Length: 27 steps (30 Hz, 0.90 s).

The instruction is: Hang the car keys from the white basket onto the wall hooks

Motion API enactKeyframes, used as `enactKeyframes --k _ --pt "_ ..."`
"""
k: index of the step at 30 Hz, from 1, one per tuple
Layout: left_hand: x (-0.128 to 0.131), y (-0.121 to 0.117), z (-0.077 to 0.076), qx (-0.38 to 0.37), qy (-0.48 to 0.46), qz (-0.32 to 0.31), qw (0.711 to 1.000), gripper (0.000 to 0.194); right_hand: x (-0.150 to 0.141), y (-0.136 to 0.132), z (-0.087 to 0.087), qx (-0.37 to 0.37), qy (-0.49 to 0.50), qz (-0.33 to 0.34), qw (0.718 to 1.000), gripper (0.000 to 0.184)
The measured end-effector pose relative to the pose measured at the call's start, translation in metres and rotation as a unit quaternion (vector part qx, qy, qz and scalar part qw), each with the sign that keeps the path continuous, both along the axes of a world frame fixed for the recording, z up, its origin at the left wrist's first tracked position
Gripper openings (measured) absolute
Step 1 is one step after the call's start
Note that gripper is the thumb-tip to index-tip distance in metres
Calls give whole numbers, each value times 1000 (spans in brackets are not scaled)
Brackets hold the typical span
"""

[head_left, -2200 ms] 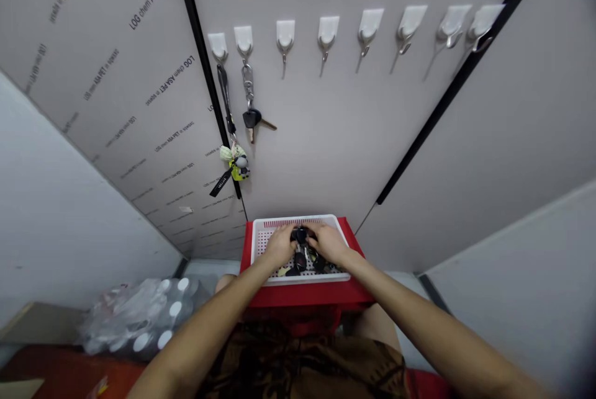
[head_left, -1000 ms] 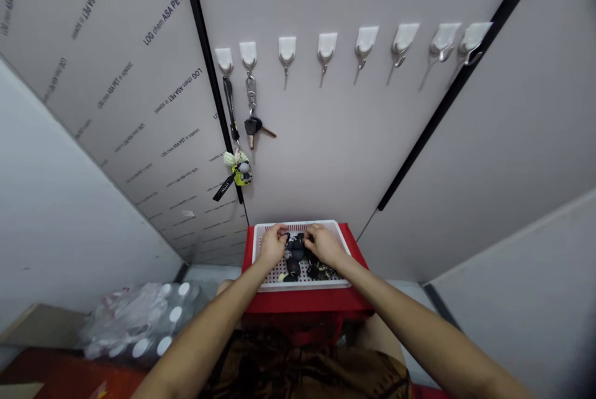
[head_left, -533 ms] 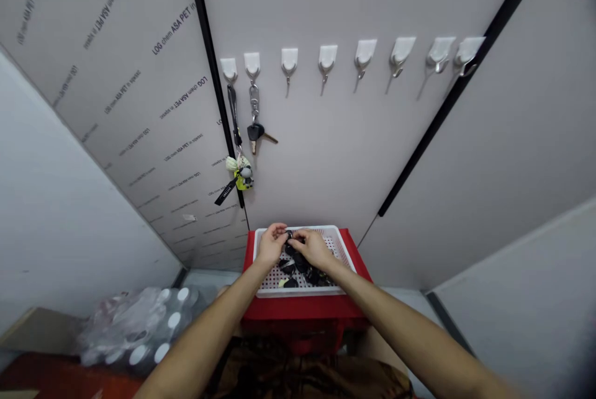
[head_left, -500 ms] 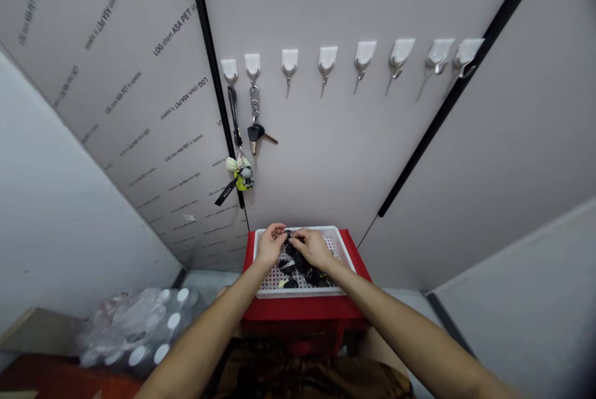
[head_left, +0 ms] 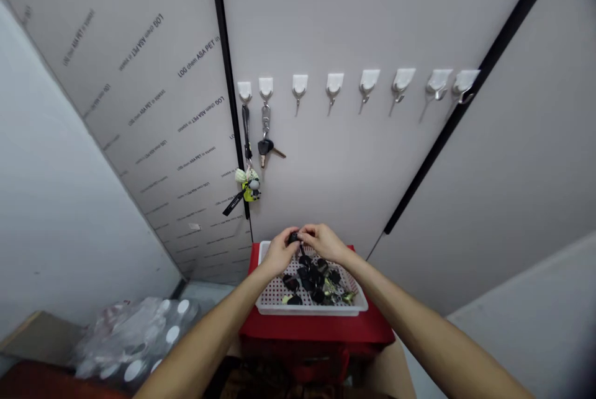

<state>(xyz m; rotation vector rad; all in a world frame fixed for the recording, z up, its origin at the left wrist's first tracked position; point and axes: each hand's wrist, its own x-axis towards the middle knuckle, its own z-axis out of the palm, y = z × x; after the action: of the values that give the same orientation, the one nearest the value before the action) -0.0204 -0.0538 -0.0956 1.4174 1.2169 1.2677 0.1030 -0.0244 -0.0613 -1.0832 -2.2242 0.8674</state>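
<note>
My left hand point(head_left: 279, 253) is closed around a small black key point(head_left: 293, 237) over the far left part of a white plastic basket point(head_left: 311, 310). My right hand point(head_left: 325, 242) pinches at the same key from the right, and a short dark strip dangles below the fingers. Its exact shape is partly hidden by the fingertips. Under the hands, a pile of keys point(head_left: 318, 278) with black heads and some metal key rings lies on the perforated basket floor. The basket rests on a red stool-like surface point(head_left: 316, 327).
A row of white adhesive hooks point(head_left: 334, 84) crosses the wall panel. From the leftmost two hang a strap with a panda charm point(head_left: 254, 187) and a ring with two keys point(head_left: 265, 147). Plastic-wrapped bottles point(head_left: 135, 337) stand at lower left, beside a cardboard flap point(head_left: 40, 337).
Both hands have lifted the black key slightly off the pile and brought it together between the fingers. More of the keys in the basket now shows. The view has tilted upward.
</note>
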Motion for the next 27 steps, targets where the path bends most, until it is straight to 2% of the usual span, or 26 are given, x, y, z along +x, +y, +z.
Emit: enactKeyframes --k 2,4,6,9,12,14,18,22,24,27 --pt "-5 6 11 -4 13 11 1000 28 -1 2 16 58 -33 -17 998 20" --pt "-12 12 24 -14 6 7 1000 26 -1 4 34 84 -51 -30 995 21" --pt "-19 16 38 13 9 29 999 23 0 7 52 69 -48 -18 996 20" --pt "-24 15 63 109 36 59 992 20 -3 10 80 28 3 2 1000 19" --pt "-22 15 90 177 39 4 983 25 -12 14 109 9 88 3 996 17" --pt "-18 18 110 202 23 -4 979 25 -21 18 129 13 133 -3 991 15" --pt "-15 34 156 163 -34 12 986 19 -34 29 168 99 174 -53 978 14" --pt "-11 48 197 120 -88 5 989 15 -39 45 199 183 214 -132 951 10" --pt "-9 54 210 108 -104 23 988 14 -41 53 210 197 227 -156 941 10" --pt "-5 64 219 91 -98 68 989 14 -45 60 218 209 210 -188 936 13"
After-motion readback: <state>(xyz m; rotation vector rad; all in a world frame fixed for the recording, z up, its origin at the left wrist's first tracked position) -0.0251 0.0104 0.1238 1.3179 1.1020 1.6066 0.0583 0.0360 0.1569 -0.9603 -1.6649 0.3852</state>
